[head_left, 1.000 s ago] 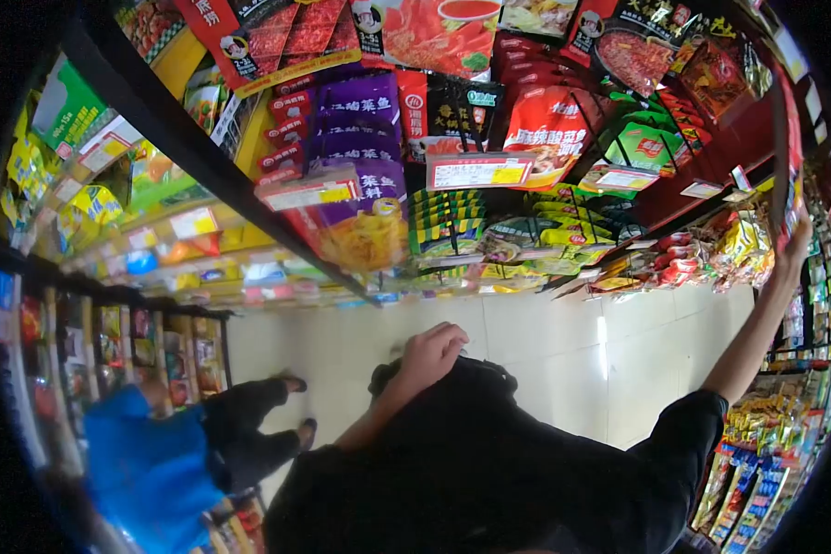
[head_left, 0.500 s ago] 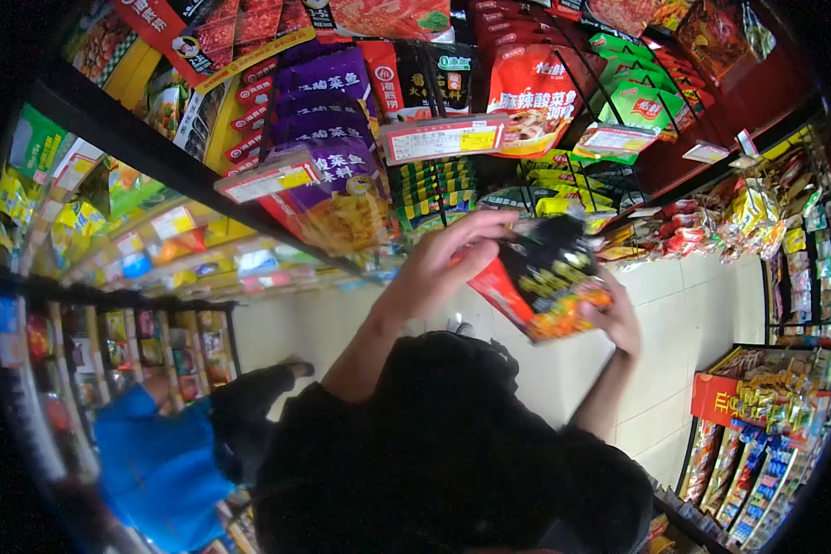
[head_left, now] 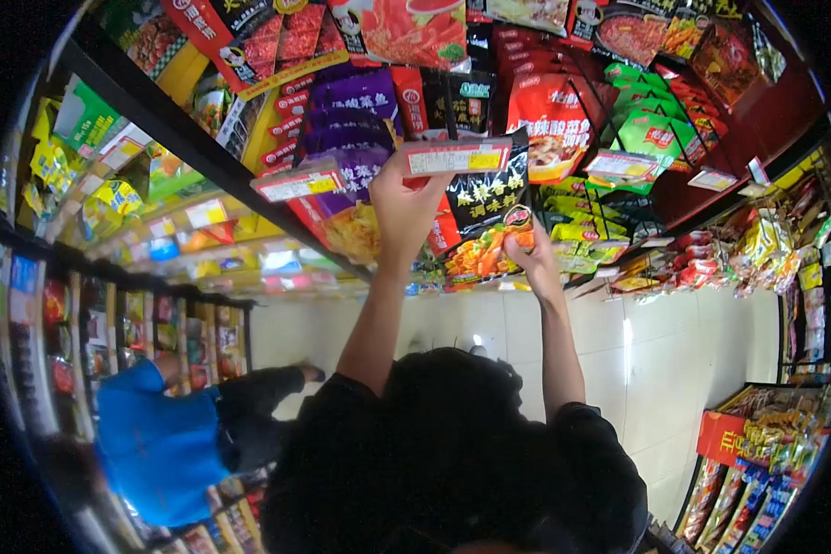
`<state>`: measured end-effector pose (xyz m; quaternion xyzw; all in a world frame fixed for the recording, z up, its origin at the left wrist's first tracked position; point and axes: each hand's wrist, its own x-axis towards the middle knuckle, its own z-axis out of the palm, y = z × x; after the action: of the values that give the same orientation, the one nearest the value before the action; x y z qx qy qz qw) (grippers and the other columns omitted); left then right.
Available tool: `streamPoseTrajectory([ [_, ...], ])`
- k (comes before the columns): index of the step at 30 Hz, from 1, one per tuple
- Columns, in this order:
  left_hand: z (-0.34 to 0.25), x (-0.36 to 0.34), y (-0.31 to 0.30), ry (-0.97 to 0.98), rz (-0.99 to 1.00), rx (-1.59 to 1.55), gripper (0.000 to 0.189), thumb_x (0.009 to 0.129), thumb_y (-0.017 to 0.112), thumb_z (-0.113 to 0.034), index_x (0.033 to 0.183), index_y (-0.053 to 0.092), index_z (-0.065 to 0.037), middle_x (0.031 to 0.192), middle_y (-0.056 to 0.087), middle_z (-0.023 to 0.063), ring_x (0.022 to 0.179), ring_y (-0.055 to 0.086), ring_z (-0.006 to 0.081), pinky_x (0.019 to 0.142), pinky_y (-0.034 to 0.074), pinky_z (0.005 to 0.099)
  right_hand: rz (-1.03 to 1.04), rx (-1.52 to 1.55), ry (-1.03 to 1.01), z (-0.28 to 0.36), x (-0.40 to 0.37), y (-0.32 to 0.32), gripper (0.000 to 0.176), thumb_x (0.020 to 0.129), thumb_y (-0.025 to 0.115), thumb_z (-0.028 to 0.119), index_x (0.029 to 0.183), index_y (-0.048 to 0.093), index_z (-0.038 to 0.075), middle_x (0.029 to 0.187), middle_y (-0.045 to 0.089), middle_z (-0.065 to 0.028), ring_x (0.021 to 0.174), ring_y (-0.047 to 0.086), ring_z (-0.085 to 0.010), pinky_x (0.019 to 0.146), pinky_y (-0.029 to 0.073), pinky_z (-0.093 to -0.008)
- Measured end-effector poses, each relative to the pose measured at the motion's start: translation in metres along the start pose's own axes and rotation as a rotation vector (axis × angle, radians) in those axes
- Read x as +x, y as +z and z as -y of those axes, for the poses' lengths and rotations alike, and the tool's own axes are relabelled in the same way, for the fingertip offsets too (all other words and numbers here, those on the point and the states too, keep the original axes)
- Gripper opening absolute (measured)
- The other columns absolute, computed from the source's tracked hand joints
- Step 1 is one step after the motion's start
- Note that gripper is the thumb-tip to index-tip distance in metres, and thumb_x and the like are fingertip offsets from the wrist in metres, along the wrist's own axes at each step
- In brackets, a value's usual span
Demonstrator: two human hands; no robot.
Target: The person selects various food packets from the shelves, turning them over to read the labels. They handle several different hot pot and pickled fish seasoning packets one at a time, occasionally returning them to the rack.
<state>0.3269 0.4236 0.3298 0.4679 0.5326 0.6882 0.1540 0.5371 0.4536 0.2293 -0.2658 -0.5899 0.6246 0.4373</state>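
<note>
Your blk sleeves (head_left: 586, 462) are framing the bottom of the view, both forearms reaching up toward the rack. Your R hand (head_left: 535, 257) is clamping the lower R edge of a blk pouch (head_left: 491, 198), thumb lying on the printed front, other fingers mostly hiding behind. The pouch is sitting btwn your hands, roughly upright, its top partly going under a price tag (head_left: 457, 158). Your L hand (head_left: 403, 203) is standing at the tag's L end, thumb pointing toward the pouch's red edge; the rest of its fingers are hiding, so you can't tell if that grip is closed or what it's holding.

Just L of that hand, purple pouches (head_left: 349, 100) are hanging in a row; R of the tag, a red pouch (head_left: 547, 125) is hanging, w/ green pouches (head_left: 657, 137) beyond. Farther down, pale floor tiles (head_left: 586, 346) are showing, and a person in blue (head_left: 157, 443) is bending by the L shelves (head_left: 92, 323).
</note>
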Motion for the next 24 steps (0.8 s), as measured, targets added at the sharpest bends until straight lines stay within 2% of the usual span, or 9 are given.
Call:
streamPoseTrajectory([
  [1,-0.002,0.001,0.002,0.015,-0.018,-0.050,0.022,0.083,0.076,0.003,0.105,0.072,0.001,0.097,0.075,0.0068,0.087,0.071,0.0133,0.079,0.056,0.0281,0.013,0.001,-0.008,0.001,0.003,0.001,0.054,0.099,0.069,0.022,0.144,0.048,0.002,0.128,0.063,-0.0051,0.116,0.056,-0.0139,0.103,0.043,-0.0300],
  [4,0.000,0.011,0.001,0.125,-0.027,-0.027,0.023,0.083,0.075,0.005,0.106,0.072,0.001,0.097,0.075,0.0048,0.088,0.068,0.0092,0.080,0.055,0.0267,0.004,0.007,-0.003,0.005,0.008,0.005,0.053,0.099,0.069,0.023,0.144,0.049,0.003,0.127,0.064,-0.0046,0.115,0.056,-0.0132,0.102,0.043,-0.0298],
  [8,-0.018,0.020,0.002,0.046,0.020,-0.015,0.021,0.085,0.070,0.005,0.106,0.072,-0.001,0.094,0.074,0.0046,0.090,0.069,0.0094,0.081,0.053,0.0247,-0.012,0.013,0.044,0.004,0.013,0.008,0.050,0.100,0.068,0.024,0.141,0.050,0.004,0.122,0.064,-0.0033,0.113,0.055,-0.0114,0.100,0.043,-0.0282],
  [12,-0.012,0.016,-0.001,0.021,0.053,-0.005,0.030,0.084,0.067,0.008,0.113,0.069,-0.002,0.107,0.072,0.0046,0.101,0.067,0.0121,0.088,0.052,0.0266,0.045,-0.020,-0.004,-0.012,0.013,0.004,0.049,0.100,0.067,0.024,0.141,0.050,0.004,0.119,0.064,-0.0035,0.108,0.057,-0.0111,0.096,0.045,-0.0283],
  [16,-0.025,0.011,0.004,0.155,-0.050,0.342,0.028,0.084,0.064,0.007,0.110,0.071,-0.001,0.102,0.074,0.0117,0.098,0.072,0.0216,0.088,0.054,0.0298,0.029,0.024,0.024,-0.011,0.008,0.010,0.044,0.101,0.065,0.023,0.138,0.051,0.003,0.114,0.064,-0.0034,0.101,0.059,-0.0110,0.090,0.048,-0.0282],
  [19,-0.008,0.006,0.010,0.213,-0.081,0.200,0.022,0.085,0.062,0.006,0.104,0.072,0.000,0.118,0.068,0.0209,0.112,0.068,0.0314,0.095,0.052,0.0364,0.003,0.047,-0.001,-0.010,0.014,0.011,0.039,0.101,0.065,0.022,0.133,0.053,0.003,0.108,0.065,-0.0036,0.098,0.060,-0.0095,0.087,0.049,-0.0267],
  [22,0.005,-0.006,0.009,0.629,-0.172,0.529,0.022,0.086,0.061,0.005,0.105,0.071,0.001,0.137,0.055,0.0278,0.126,0.057,0.0427,0.101,0.048,0.0429,-0.056,-0.017,-0.056,-0.021,0.030,0.007,0.038,0.100,0.066,0.023,0.131,0.054,0.003,0.109,0.066,-0.0041,0.098,0.059,-0.0100,0.087,0.049,-0.0269],
  [23,0.003,-0.018,0.010,0.580,-0.105,0.571,0.026,0.087,0.061,0.003,0.111,0.070,0.003,0.146,0.045,0.0279,0.134,0.047,0.0482,0.106,0.043,0.0472,-0.082,-0.081,-0.082,-0.030,0.039,0.003,0.038,0.100,0.067,0.023,0.129,0.054,0.002,0.108,0.066,-0.0048,0.099,0.059,-0.0110,0.090,0.048,-0.0272],
  [24,0.011,-0.032,0.014,0.528,-0.055,0.500,0.035,0.086,0.060,0.002,0.121,0.068,0.002,0.144,0.046,0.0275,0.137,0.043,0.0487,0.109,0.039,0.0474,-0.112,-0.142,-0.171,-0.034,0.048,0.005,0.040,0.101,0.066,0.023,0.132,0.054,0.002,0.110,0.068,-0.0061,0.100,0.060,-0.0126,0.090,0.049,-0.0290],
])
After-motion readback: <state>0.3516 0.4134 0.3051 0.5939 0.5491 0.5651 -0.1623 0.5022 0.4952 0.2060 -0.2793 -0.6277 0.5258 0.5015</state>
